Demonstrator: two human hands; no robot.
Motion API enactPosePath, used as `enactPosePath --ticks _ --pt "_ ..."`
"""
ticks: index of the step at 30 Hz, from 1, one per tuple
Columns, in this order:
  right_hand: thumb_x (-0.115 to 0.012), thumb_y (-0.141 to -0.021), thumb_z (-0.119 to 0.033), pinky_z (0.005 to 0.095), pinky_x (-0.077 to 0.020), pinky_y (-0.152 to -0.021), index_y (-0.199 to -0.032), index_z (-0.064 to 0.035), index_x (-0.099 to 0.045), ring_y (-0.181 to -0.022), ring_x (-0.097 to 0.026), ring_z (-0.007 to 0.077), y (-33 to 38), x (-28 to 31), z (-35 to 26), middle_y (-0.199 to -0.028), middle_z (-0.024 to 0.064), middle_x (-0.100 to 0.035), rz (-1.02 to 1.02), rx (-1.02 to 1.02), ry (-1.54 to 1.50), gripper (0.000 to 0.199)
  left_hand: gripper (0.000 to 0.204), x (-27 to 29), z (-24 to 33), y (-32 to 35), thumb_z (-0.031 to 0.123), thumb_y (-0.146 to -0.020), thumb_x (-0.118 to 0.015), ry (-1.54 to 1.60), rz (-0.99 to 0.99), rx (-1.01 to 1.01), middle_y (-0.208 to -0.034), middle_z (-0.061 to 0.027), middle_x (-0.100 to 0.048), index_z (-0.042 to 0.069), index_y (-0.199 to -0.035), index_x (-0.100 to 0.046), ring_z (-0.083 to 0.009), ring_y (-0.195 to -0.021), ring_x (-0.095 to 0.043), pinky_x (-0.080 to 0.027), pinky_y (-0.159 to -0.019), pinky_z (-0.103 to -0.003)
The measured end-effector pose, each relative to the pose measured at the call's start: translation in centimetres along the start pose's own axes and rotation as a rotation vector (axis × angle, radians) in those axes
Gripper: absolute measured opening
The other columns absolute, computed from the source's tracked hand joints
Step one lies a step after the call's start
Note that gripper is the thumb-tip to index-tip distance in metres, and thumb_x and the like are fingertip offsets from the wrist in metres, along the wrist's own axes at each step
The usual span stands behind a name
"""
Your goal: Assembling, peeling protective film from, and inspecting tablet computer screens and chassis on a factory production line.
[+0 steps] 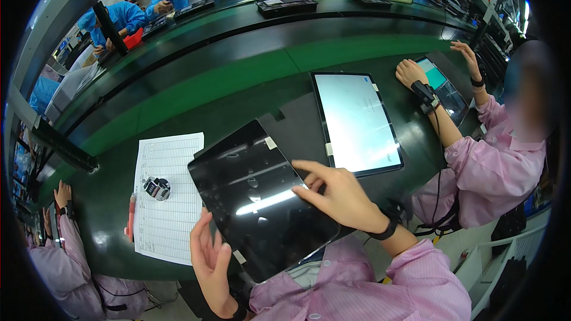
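A tablet with a dark, reflective screen lies slanted in front of me, its lower end over the table's near edge. Small pale tabs stick to its border. My right hand grips its right edge, the thumb over the glass and the index finger along the rim. Beside the lower left edge, my left hand has its fingers apart, palm turned toward the tablet. To the right, a second tablet with a lit, pale screen rests on a dark mat.
A printed sheet lies at left, with a small black-and-silver object on it and a red pen alongside. At right, a co-worker in pink handles another tablet. A dark raised ledge crosses behind; people in blue sit beyond.
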State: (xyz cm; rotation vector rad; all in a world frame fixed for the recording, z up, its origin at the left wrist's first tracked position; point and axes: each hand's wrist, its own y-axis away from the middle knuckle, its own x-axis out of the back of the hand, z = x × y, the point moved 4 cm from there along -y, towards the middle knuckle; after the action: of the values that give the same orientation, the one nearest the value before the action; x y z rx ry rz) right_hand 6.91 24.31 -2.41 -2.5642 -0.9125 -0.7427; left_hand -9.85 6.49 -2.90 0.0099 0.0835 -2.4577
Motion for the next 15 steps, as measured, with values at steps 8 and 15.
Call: enactPosePath --ticks 8,15 --pt "-0.069 -0.079 -0.029 0.0318 -0.0482 -0.072 -0.107 0.0014 -0.059 -0.084 -0.059 0.0273 -0.6 11.6 4.7 -0.101 0.0146 -0.061 0.703 -0.013 0.547 0.043 0.037 -0.4 3.3 0.7 0.010 -0.077 -0.052 -0.432 0.088 -0.212 -0.134 -0.0231 -0.044 -0.002 -0.112 -0.052 -0.0348 -0.132 -0.031 -0.020 -0.109 -0.045" --pt "-0.080 -0.064 -0.043 0.0247 -0.0417 -0.055 -0.082 0.0063 -0.060 -0.062 -0.053 0.0120 -3.6 14.8 16.5 -0.067 0.0059 -0.057 0.368 -0.348 0.155 0.057 0.059 -6.8 0.2 3.7 0.041 -0.081 -0.062 -0.995 -0.800 -0.413 -0.145 -0.0126 -0.031 0.017 -0.133 -0.046 -0.0380 -0.133 -0.026 -0.018 -0.103 -0.060"
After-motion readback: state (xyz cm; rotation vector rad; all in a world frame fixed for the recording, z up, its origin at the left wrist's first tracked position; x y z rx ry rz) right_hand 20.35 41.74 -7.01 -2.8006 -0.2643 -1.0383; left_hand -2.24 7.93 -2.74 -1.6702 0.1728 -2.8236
